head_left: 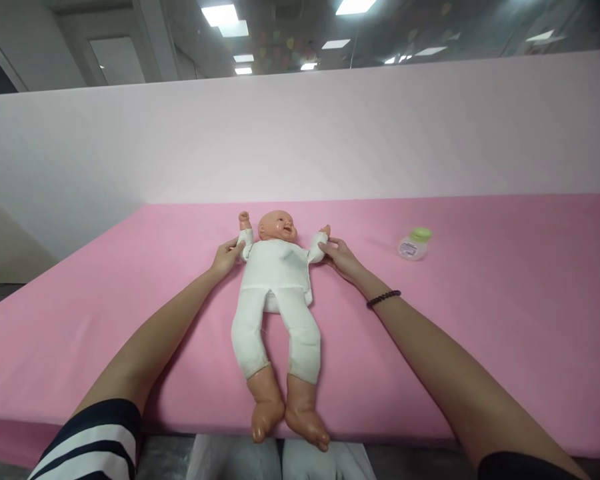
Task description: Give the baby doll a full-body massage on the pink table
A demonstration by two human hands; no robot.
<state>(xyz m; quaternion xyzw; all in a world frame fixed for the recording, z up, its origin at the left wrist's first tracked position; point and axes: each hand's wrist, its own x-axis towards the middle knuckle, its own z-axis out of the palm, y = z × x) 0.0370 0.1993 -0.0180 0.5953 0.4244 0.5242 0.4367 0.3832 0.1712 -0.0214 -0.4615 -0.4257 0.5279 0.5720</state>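
A baby doll with a white cloth body lies on its back on the pink-covered table, feet towards me and head away. Its face is turned to the right and both its arms are raised beside the head. My left hand pinches the doll's arm on the left side, around the white sleeve. On the other side my right hand grips the other arm between thumb and fingers, just below the small plastic hand. Some of my fingertips are hidden behind the cloth.
A clear bottle with a green cap stands on the table to the right, beyond my right wrist. The pink table cover runs back to a low white wall. Dark reflective glass rises above that wall. The doll's feet reach the table's front edge.
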